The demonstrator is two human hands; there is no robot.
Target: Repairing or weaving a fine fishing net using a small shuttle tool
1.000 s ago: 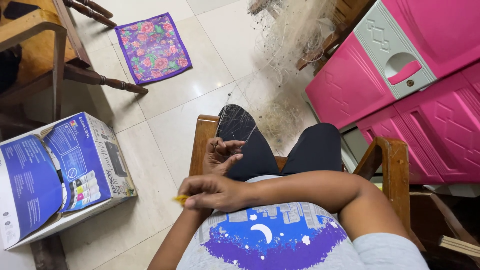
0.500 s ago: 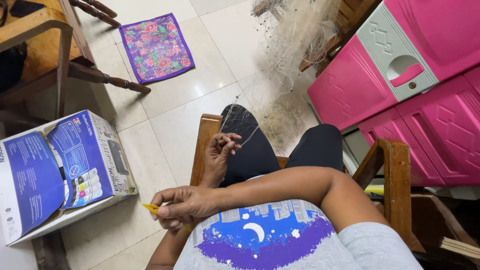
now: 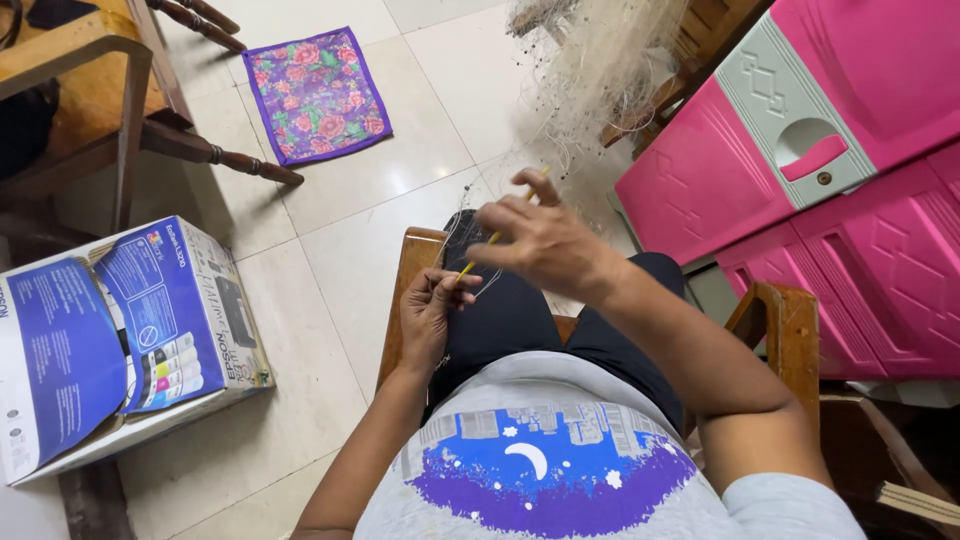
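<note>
A thin yellow netting needle is held betw. the two hands over the lap of a seated person. Its long axis runs on a diagonal: lower end down-left at approx. the left hand, upper end up-right under the right hand; a yellow tip shows again past the right fingers, so the needle is seen pointing up-right toward the net. The right hand is closed loosely on the upper part of the needle, fingers curled, thumb side toward the camera. The left hand is pinched shut, fingertips together at the needle's lower end and on fine pale thread; whether needle or thread alone is gripped there cannot be told. The hands are close, just apart, right above left in the frame.

A pale fishing net is bunched at top centre, strands trailing down toward the hands. The person is seated on a wooden chair, black trousers and a grey shirt w. a blue-purple print being worn.

On the tiled floor: a purple floral mat at upper left, a blue-and-white printer box at left, lying tilted. A second wooden chair is seen at top left. A pink plastic cabinet w. a grey panel is at right.
</note>
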